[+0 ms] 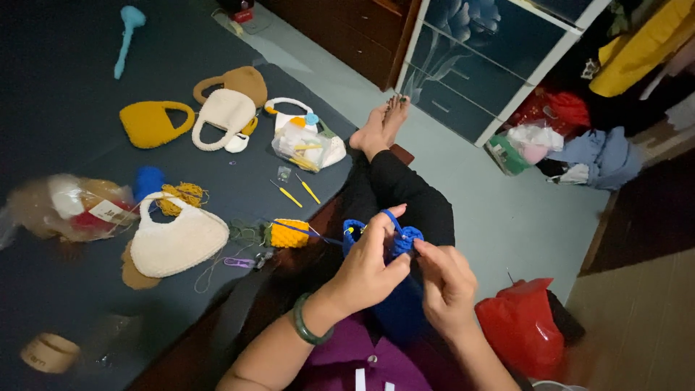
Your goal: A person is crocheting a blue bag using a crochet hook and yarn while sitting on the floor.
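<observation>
Above dark mat (65, 116), hands pinch small blue crochet piece (402, 239)

A green bracelet (308, 327) is worn on the left wrist. A purple shirt (365, 358) with short sleeves and black trousers (405, 192) are worn. The feet (382, 124) are bare.

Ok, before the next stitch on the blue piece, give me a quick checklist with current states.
1. Blue crochet piece gripped in both hands: ok, left hand and right hand both pinch it.
2. Blue yarn strand free of snags: ok, it runs clear across the yellow crochet piece.
3. Hook seated in the loop: cannot tell, fingers cover it.
4. Spare yellow hooks on the mat: ok.
5. Scissors near the white bag: ok.
</observation>
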